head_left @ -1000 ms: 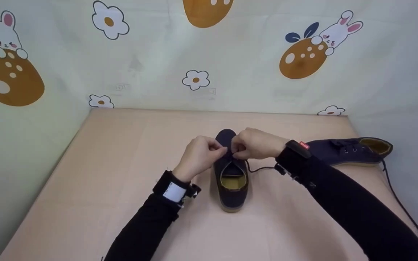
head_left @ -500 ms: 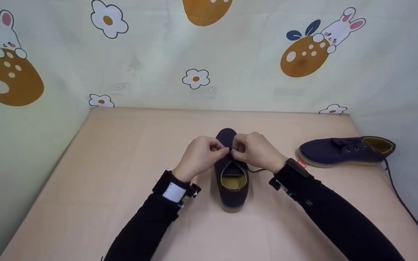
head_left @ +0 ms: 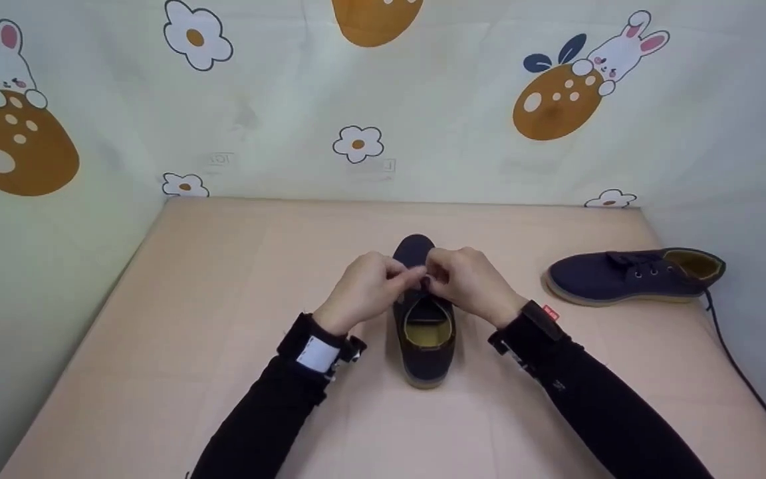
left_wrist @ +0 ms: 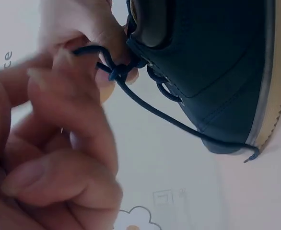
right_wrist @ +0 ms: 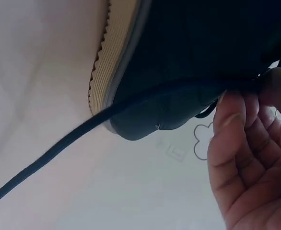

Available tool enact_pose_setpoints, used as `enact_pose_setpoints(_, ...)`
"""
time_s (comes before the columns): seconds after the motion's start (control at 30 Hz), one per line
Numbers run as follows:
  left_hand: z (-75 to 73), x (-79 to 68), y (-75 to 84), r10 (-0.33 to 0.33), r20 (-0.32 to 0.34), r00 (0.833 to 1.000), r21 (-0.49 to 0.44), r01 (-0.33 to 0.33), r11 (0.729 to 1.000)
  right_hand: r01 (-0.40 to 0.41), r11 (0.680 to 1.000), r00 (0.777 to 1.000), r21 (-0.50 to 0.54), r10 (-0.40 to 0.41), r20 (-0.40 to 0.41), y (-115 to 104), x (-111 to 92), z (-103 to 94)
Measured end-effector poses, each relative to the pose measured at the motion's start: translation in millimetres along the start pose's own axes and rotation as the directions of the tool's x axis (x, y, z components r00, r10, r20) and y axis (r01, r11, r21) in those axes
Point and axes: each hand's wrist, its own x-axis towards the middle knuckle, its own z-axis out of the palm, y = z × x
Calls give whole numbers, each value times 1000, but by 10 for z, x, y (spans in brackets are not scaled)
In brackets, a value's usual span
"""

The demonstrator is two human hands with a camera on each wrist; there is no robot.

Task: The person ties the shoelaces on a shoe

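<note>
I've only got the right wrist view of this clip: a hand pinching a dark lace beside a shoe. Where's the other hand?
Observer: In the head view, the left hand is right by the right hand, over the front of the shoe; they seem to touch.
Reviewer: Is the lace knotted anywhere?
Observer: The left wrist view shows it crossing itself in what looks like a knot; how tight, I can't tell.
Reviewer: Any matching shoe about?
Observer: Yes, a second shoe sits over to the right in the head view, toe pointing left.
</note>
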Motion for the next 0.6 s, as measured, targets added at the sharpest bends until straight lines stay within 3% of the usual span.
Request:
enact_pose_setpoints(0.1, 14, 36, -40, -7, -133, 991, 10, 8, 1000, 152, 986, 986, -65, -156, -62, 49, -40, 29)
enact_pose_setpoints(0.17, 36, 60, -75, -15, -146, 989, -2, 15, 1000, 248, 961, 960, -124, -261, -102, 82, -63, 48)
enact_pose_setpoints(0.3, 82, 90, -150, -51, -14, 999, -72, 49, 996, 362, 900, 899, -241, -406, -165, 127, -89, 69)
enact_pose_setpoints(0.4, 93, 102, -197, -65, 54, 996, -116, 70, 991, 398, 868, 869, -298, -460, -182, 142, -98, 63)
enact_pose_setpoints(0.53, 102, 106, -236, -70, 92, 993, -181, 86, 980, 412, 850, 856, -328, -485, -181, 144, -104, 43)
enact_pose_setpoints(0.6, 115, 107, -246, -70, 97, 993, -204, 88, 975, 406, 854, 863, -325, -475, -172, 130, -104, 23)
